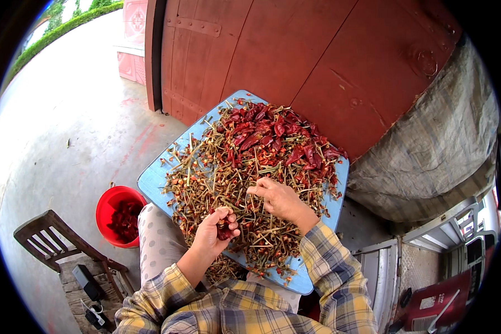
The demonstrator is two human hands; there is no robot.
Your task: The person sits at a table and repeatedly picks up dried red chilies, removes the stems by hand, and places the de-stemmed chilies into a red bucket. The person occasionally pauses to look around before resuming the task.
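Head view: left hand [209, 234] clasps red chili [224, 230]; what right hand [284, 201] grips, if anything, I cannot tell.

This looks like a home, open to outdoors: red wooden door [295, 55], concrete floor [67, 150], wooden chair [70, 281], hedge [67, 26]

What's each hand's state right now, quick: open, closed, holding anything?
Left hand: closed, holding dried red pepper.
Right hand: partly curled over the stems; can't tell whether it holds anything.
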